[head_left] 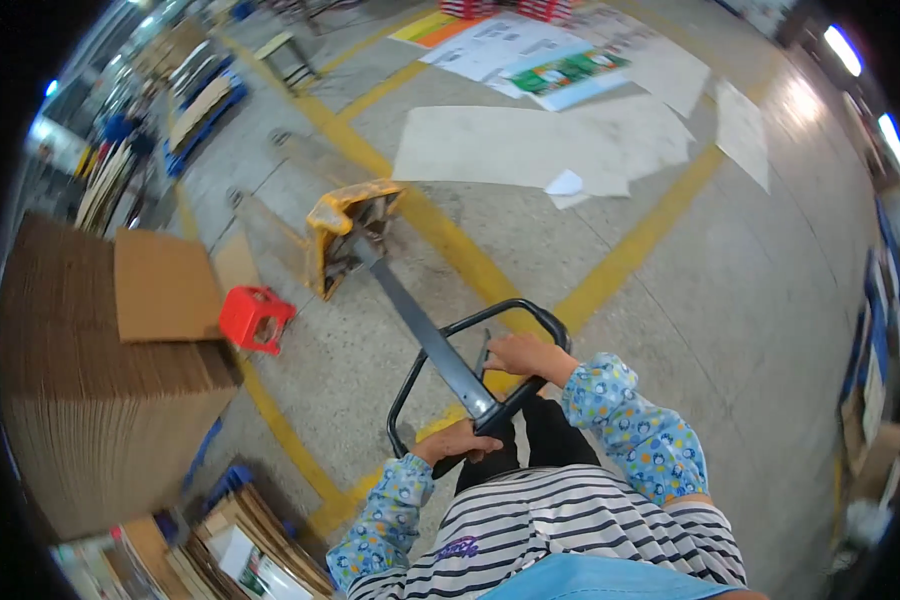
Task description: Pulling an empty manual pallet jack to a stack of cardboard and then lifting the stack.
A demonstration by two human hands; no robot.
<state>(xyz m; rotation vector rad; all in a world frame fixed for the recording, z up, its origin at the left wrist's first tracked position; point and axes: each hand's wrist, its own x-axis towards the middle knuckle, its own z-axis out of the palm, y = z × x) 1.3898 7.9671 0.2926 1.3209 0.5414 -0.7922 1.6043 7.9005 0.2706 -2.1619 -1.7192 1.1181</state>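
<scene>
Both my hands grip the black loop handle (470, 325) of a pallet jack. My left hand (460, 441) is closed on the loop's near left side. My right hand (526, 355) holds its near right side, by the small release lever. The grey tiller bar (418, 322) runs away from me to the jack's yellow pump housing (347, 228). The forks (270, 215) lie low on the concrete floor beyond it. Both my forearms wear blue patterned sleeve covers.
A tall stack of flat cardboard (100, 400) stands at the left, with a red plastic stool (255, 318) beside it. More cardboard sheets (240, 545) lie at lower left. White and printed sheets (530, 140) lie on the floor ahead. Yellow floor lines (630, 245) cross the concrete.
</scene>
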